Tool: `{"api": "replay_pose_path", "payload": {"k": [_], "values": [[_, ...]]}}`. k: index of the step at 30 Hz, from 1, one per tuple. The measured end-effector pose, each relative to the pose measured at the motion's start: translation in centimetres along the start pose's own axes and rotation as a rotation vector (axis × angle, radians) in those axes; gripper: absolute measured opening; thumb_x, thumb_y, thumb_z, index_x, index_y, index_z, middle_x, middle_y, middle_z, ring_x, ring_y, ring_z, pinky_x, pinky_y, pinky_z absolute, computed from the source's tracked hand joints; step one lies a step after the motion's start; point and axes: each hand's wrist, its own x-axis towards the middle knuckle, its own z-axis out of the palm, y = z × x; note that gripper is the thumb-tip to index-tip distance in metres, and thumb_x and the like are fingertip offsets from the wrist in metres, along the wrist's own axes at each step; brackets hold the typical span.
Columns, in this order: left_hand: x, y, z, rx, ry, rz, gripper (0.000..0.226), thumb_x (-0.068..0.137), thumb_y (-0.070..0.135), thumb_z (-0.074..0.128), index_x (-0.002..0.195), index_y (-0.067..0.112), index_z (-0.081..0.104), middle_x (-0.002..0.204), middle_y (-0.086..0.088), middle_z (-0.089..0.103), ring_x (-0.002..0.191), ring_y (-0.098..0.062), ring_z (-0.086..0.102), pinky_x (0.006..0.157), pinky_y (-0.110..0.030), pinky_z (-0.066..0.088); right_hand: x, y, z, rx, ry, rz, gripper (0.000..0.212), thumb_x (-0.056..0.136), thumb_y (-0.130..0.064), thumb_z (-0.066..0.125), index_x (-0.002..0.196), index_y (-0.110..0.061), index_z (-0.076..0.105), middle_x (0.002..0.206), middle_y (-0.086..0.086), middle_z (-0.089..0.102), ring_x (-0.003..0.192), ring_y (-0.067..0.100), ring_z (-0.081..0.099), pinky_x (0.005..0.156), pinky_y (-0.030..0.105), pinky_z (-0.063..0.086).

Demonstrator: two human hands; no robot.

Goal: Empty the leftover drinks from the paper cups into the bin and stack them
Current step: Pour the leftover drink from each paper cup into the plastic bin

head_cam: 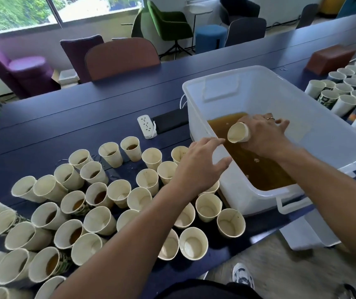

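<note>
Your right hand (265, 134) grips a cream paper cup (238, 132) tipped on its side inside the translucent white plastic bin (323, 134), above the brown liquid (257, 165). Keep the mouth angled down over that pool until it looks drained. Your left hand (198, 167), fingers spread and holding nothing, hovers at the bin's near-left wall, ready to take it.

Light: bright daylight from the window (21, 11)
Shadows: soft
Edges: wide-angle bending, floor (280, 266) smeared with motion blur
</note>
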Motion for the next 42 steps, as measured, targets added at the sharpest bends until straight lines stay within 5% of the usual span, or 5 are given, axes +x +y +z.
{"api": "replay_pose_path", "payload": {"k": [9, 13, 22, 36, 42], "values": [[-4.0, -2.7, -4.3, -0.29, 0.217, -0.044, 0.073, 0.09, 0.03, 0.075, 0.152, 0.032, 0.037, 0.14, 0.011, 0.054, 0.118, -0.007, 0.055, 0.099, -0.037, 0.053, -4.1, -8.8, -7.7, 0.58, 0.199, -0.096, 0.066, 0.075, -0.048, 0.082, 0.131, -0.029, 0.051, 0.135, 0.006, 0.05, 0.124, 0.027, 0.044, 0.101, 0.05, 0.039], [-7.1, -4.6, -4.4, -0.407, 0.34, -0.09, 0.092, 0.079, 0.036, 0.084, 0.148, 0.046, 0.023, 0.134, 0.031, 0.049, 0.124, 0.001, 0.051, 0.097, -0.03, 0.051, -6.5, -14.3, -7.6, 0.913, -0.03, -0.196, 0.065, 0.067, -0.054, 0.081, 0.119, -0.031, 0.05, 0.118, -0.008, 0.057, 0.105, 0.009, 0.056, 0.077, 0.011, 0.048], [-14.4, -10.4, -2.7, -0.533, 0.63, -0.329, 0.087, 0.074, 0.034, 0.082, 0.149, 0.028, 0.037, 0.122, 0.012, 0.062, 0.108, -0.009, 0.064, 0.09, -0.037, 0.056, -8.0, -21.7, -3.1, 1.081, -0.481, -0.42, 0.059, 0.081, -0.066, 0.058, 0.131, -0.035, 0.051, 0.117, -0.023, 0.059, 0.098, -0.016, 0.055, 0.074, 0.002, 0.041], [-19.3, -15.5, -2.9, -0.317, 0.601, -0.531, 0.074, 0.09, 0.036, 0.075, 0.151, 0.039, 0.035, 0.133, 0.019, 0.055, 0.112, 0.0, 0.056, 0.095, -0.028, 0.052, -1.3, -27.9, 2.4, 0.737, -0.302, -0.405, 0.022, 0.096, -0.016, 0.059, 0.11, -0.016, 0.076, 0.092, -0.003, 0.074, 0.069, 0.004, 0.06, 0.064, 0.015, 0.047], [-20.9, -16.2, -2.6, -0.266, 0.534, -0.541, 0.052, 0.093, 0.022, 0.069, 0.141, 0.033, 0.052, 0.128, 0.017, 0.056, 0.106, -0.001, 0.057, 0.09, -0.036, 0.054, 1.9, -29.3, 7.1, 0.644, -0.176, -0.264, 0.023, 0.096, -0.02, 0.055, 0.107, -0.015, 0.074, 0.093, 0.007, 0.073, 0.081, 0.026, 0.066, 0.076, 0.044, 0.059]]}}
